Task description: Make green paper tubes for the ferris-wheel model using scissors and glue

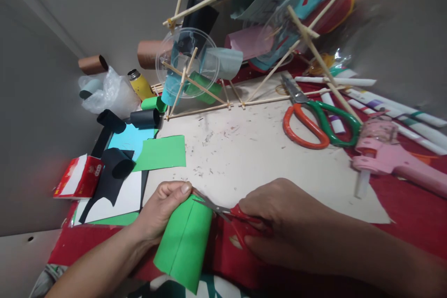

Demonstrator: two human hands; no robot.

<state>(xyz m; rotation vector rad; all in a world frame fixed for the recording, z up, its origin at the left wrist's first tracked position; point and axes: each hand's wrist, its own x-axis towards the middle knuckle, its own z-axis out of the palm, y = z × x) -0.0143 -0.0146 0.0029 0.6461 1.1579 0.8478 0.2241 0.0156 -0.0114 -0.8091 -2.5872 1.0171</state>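
My left hand [162, 209] is closed around a curled sheet of green paper [183, 244], thumb on its top edge. My right hand [275, 216] grips small red-handled scissors [226, 214], fingers through the loops. The blades point left and meet the upper edge of the green paper. Both hands sit at the near edge of a beige board [251, 158] dotted with tiny scraps.
Large orange-and-green scissors [314, 118] and a pink glue gun [391, 156] lie to the right. A flat green sheet [162, 152], blue and black paper rolls lie left. A stick frame with clear discs [188, 74] stands behind. A red box [78, 177] sits far left.
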